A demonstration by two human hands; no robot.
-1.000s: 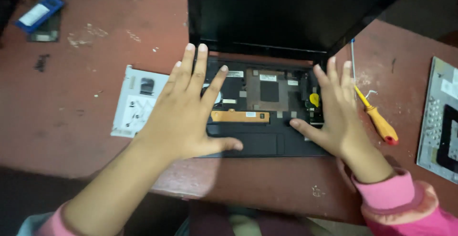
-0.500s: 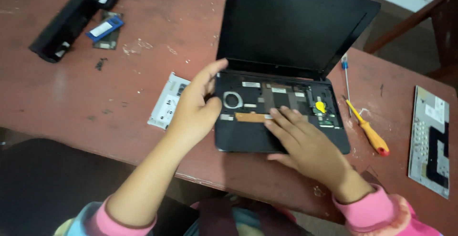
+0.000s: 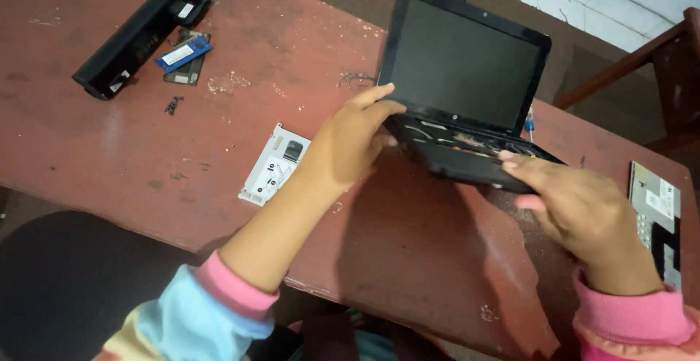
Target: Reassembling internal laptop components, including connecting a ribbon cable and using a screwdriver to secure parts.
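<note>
Now both hands, left hand [image 3: 350, 142] & right hand [image 3: 576, 204], clamp the open laptop [image 3: 467, 106] above the bench [image 3: 408, 251]; w/ exposed internals, a slip could drop it.

The small laptop [image 3: 467, 91] looks like matt black plastic, its screen faintly glossy; the table [image 3: 109, 149] is worn reddish wood, scuffed and rough; the black battery bar [image 3: 138, 33] seems smooth plastic; the sleeves [image 3: 219, 295] are soft cloth.
</note>
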